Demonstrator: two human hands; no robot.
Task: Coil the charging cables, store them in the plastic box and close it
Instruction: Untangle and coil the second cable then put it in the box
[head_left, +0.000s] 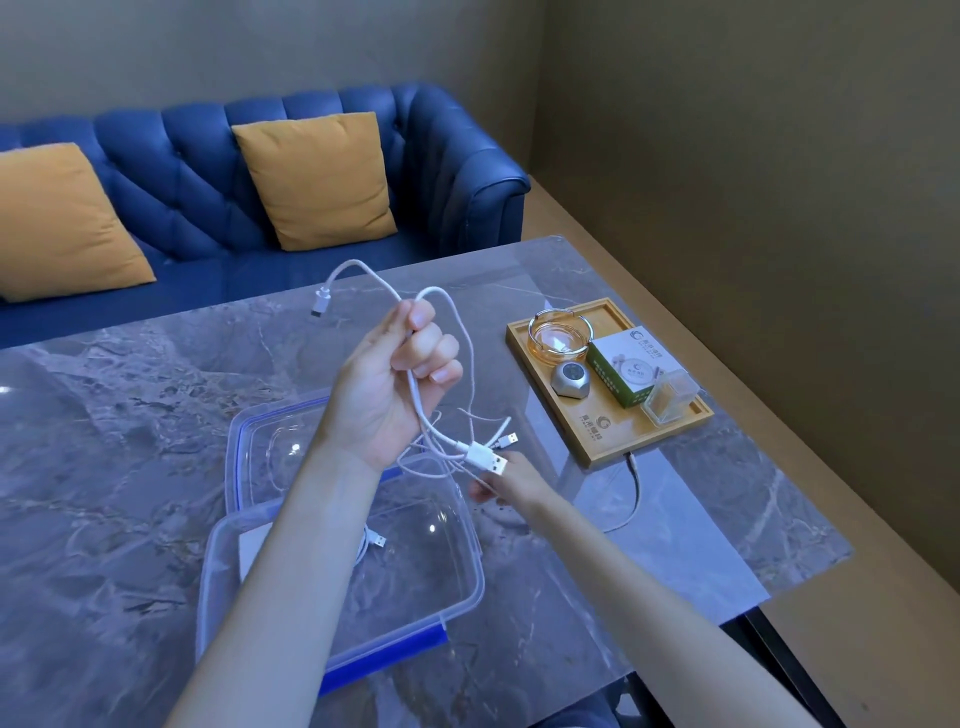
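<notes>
A blue tufted sofa (218, 171) with two mustard cushions (317, 179) stands behind a grey marble-patterned table (104, 405), where a clear plastic box (457, 582) with blue clips sits open near the front edge, its lid (260, 441) lying flat just behind it. Inside the box, partly hidden by the forearm, lie a white cable with a USB plug (376, 540) and a white flat item. Raised above the box, the left hand (395, 379) has its fingers curled tightly round a bundle of white charging cables (452, 332), loops rising above the fist, one small plug (319, 301) drooping to the left and the USB ends (491, 460) hanging below. Just beyond the box's right rim, the right hand (511, 480) reaches low under those dangling plugs; its fingers are mostly hidden behind them, so how far it is closed cannot be told. Further right, a wooden tray (597, 441) holds a glass ashtray (560, 335), a silver faceted gadget (570, 379), a green-and-white carton (628, 369) and a small clear case (667, 397), with a thin cord (635, 493) trailing from the tray's near edge.
</notes>
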